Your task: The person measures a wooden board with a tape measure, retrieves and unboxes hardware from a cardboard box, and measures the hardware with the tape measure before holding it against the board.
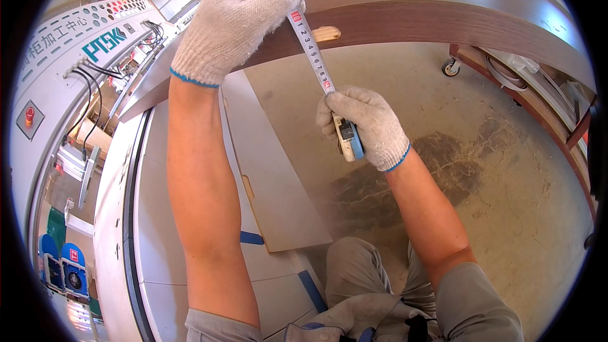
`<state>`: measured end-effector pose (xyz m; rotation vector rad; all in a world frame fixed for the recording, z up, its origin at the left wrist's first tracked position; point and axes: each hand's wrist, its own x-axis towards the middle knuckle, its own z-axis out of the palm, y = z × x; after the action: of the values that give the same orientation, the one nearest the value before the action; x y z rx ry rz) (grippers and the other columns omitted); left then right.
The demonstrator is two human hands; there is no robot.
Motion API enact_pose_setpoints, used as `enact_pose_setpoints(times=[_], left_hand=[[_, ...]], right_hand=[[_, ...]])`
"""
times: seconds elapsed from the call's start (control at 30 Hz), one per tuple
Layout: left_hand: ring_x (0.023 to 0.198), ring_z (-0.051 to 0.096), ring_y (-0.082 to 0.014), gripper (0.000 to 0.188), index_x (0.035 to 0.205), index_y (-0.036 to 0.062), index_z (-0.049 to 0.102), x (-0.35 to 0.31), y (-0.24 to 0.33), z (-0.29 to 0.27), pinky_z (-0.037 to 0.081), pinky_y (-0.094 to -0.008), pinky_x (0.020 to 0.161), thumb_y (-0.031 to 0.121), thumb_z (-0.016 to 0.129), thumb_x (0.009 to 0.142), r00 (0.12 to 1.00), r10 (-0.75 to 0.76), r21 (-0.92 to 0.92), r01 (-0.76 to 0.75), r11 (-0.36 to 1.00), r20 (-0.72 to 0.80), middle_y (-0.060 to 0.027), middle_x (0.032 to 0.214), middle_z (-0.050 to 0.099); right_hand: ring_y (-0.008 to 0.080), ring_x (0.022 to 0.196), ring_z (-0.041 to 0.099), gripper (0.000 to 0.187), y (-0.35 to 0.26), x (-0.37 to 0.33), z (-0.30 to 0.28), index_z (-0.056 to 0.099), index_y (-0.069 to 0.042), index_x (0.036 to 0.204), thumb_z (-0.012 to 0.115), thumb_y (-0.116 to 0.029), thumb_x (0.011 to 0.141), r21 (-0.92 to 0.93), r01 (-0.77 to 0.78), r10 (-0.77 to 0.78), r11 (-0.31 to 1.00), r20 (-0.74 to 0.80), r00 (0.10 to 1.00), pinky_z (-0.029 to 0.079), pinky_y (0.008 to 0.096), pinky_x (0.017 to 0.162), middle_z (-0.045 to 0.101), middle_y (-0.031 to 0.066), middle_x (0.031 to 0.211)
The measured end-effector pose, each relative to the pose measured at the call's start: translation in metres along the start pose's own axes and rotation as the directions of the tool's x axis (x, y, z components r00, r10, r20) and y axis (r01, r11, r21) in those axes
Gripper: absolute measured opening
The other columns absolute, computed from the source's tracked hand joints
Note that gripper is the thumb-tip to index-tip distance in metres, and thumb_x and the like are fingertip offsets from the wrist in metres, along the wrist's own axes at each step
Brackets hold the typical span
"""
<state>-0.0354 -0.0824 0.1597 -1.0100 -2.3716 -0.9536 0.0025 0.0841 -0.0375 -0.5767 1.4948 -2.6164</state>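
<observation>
Both my hands wear off-white knit gloves with blue cuffs. My left hand is at the upper middle, its thumb and fingers closed on the white blade of a tape measure. Lower and to the right, my right hand grips the tape measure's case, which is black, white and blue. The blade runs taut between the hands, across the edge of a brown wood-grain panel. A pale oval recess shows in that edge, just right of the blade.
Along the left stands a grey machine with cables and a red push button. Light panels lie below my left arm, near a blue strip. A wheeled rack is at the right, on a stained concrete floor.
</observation>
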Motion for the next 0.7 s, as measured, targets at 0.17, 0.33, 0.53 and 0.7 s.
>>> enact_pose_setpoints(times=[0.17, 0.33, 0.53, 0.7], left_hand=[[0.061, 0.044, -0.0050, 0.036, 0.099, -0.0011, 0.076, 0.0003, 0.0011, 0.0008, 0.032, -0.0230, 0.055, 0.033, 0.067, 0.102, 1.000, -0.006, 0.013, 0.006, 1.000, 0.002, 0.0034, 0.067, 0.052], [0.061, 0.044, -0.0047, 0.036, 0.099, -0.0007, 0.076, -0.0001, -0.0002, 0.0004, 0.033, -0.0231, 0.055, 0.034, 0.067, 0.101, 1.000, -0.015, -0.007, 0.015, 1.000, -0.010, 0.0037, 0.068, 0.053], [0.062, 0.043, -0.0042, 0.034, 0.100, -0.0011, 0.076, 0.0000, 0.0001, 0.0008, 0.032, -0.0224, 0.056, 0.032, 0.067, 0.101, 1.000, -0.018, -0.022, 0.018, 1.000, -0.008, 0.0043, 0.069, 0.052], [0.063, 0.044, -0.0039, 0.034, 0.100, -0.0011, 0.076, 0.0005, -0.0009, -0.0010, 0.032, -0.0222, 0.056, 0.032, 0.068, 0.101, 1.000, -0.022, -0.040, 0.022, 0.999, 0.021, 0.0046, 0.069, 0.052]], right_hand=[[0.0165, 0.076, 0.063, 0.030, 0.0001, 0.0001, -0.0002, 0.069, 0.000, 0.095, 0.059, -0.026, 0.107, -0.016, 0.012, -0.012, 1.000, -0.012, 1.000, 0.053, 0.0318, 0.071, 0.068, 0.0084, 0.085], [0.0167, 0.076, 0.064, 0.030, 0.0006, 0.0005, 0.0005, 0.069, 0.000, 0.096, 0.059, -0.026, 0.107, -0.020, 0.013, -0.014, 1.000, -0.012, 1.000, 0.054, 0.0320, 0.072, 0.068, 0.0086, 0.085], [0.0173, 0.077, 0.064, 0.029, 0.0018, 0.0020, -0.0016, 0.070, 0.000, 0.096, 0.061, -0.025, 0.106, -0.007, -0.005, 0.005, 1.000, -0.009, 1.000, 0.054, 0.0327, 0.073, 0.069, 0.0088, 0.087], [0.0174, 0.077, 0.065, 0.029, 0.0019, 0.0014, -0.0013, 0.070, 0.000, 0.097, 0.061, -0.026, 0.106, -0.002, -0.001, 0.001, 1.000, -0.012, 1.000, 0.054, 0.0328, 0.073, 0.070, 0.0087, 0.088]])
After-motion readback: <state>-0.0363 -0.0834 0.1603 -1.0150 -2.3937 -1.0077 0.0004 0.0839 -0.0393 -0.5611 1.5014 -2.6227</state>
